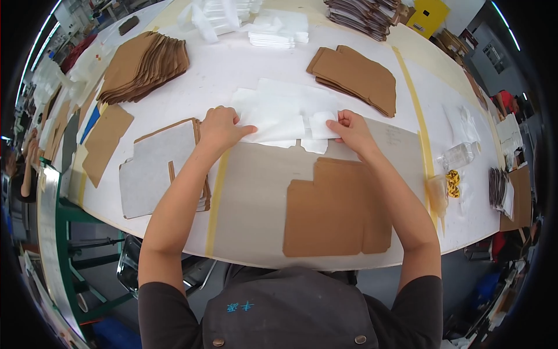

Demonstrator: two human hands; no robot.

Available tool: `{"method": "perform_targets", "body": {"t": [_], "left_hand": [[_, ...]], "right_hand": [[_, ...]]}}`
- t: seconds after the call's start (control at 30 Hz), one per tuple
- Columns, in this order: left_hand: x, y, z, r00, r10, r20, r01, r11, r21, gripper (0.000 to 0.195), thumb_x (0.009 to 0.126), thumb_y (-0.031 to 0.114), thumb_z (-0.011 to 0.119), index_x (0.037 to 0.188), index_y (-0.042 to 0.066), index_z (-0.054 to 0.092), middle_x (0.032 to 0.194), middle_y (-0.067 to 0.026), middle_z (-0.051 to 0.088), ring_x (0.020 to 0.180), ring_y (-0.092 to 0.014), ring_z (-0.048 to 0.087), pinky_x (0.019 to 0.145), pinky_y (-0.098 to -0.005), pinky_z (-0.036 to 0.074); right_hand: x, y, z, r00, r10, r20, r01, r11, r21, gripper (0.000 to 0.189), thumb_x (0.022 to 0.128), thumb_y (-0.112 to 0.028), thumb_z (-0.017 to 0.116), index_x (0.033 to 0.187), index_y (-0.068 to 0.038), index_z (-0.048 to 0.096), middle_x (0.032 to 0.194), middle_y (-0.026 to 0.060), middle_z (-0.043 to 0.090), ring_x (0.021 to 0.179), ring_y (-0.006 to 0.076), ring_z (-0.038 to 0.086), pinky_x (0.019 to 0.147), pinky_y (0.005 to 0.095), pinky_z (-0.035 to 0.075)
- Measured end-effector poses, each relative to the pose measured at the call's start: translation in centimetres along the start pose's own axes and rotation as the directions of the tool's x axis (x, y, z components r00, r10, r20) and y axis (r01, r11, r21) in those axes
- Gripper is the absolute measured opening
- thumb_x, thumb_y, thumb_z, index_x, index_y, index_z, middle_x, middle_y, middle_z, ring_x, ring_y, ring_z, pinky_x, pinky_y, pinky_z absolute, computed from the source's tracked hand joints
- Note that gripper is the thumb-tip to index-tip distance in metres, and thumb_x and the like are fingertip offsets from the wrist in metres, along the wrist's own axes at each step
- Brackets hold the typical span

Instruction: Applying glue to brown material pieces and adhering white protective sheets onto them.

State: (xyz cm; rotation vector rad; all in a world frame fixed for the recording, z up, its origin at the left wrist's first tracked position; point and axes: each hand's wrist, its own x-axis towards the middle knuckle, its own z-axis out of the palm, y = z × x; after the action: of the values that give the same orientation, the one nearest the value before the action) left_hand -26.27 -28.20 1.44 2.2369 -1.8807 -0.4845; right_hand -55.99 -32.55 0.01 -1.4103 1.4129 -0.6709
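Observation:
My left hand [224, 124] grips the left edge of a thin white sheet [274, 126], thumb on top. At the right end, my right hand [348, 130] pinches a folded white flap [323, 124] between thumb and fingers. More white sheets [283, 94] lie under and beyond both hands. Nearer to me, a brown cut-out panel [327, 218] rests on the grey board [253, 196]. Left of it, partly behind my left forearm, is a stack of brown panels with a whitish top face [161, 174].
Brown panels are stacked at the far left [139, 65] and far right [357, 78]. White sheets [279, 28] are piled at the back. A clear plastic bottle [460, 155] and a yellow patterned item [453, 183] lie on the right. A single brown panel [104, 141] lies left.

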Motion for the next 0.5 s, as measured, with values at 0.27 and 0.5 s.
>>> {"method": "perform_targets", "body": {"t": [0.27,0.5], "left_hand": [[-6.2,3.5,-1.2,0.998,-0.049,-0.038,0.005,0.670,-0.743,0.041,0.082,0.011,0.068,0.120,0.003,0.056,0.072,-0.0050,0.060,0.060,-0.012,0.054,0.056,-0.0260,0.051],[-15.2,4.0,3.2,0.942,0.329,0.064,-0.169,0.629,-0.759,0.035,0.087,-0.002,0.058,0.121,0.006,0.061,0.081,-0.0008,0.059,0.072,-0.004,0.050,0.066,-0.0190,0.044]], "right_hand": [[-6.5,-1.8,-2.7,0.973,-0.200,-0.116,0.221,0.952,0.212,0.038,0.086,-0.007,0.063,0.122,-0.001,0.051,0.085,0.0019,0.064,0.077,0.0063,0.055,0.069,0.0203,0.043],[-18.5,2.1,-6.2,0.985,-0.170,0.031,0.172,0.981,-0.087,0.034,0.086,0.002,0.056,0.119,-0.007,0.062,0.094,-0.0006,0.059,0.069,0.0035,0.042,0.060,0.0184,0.037]]}}
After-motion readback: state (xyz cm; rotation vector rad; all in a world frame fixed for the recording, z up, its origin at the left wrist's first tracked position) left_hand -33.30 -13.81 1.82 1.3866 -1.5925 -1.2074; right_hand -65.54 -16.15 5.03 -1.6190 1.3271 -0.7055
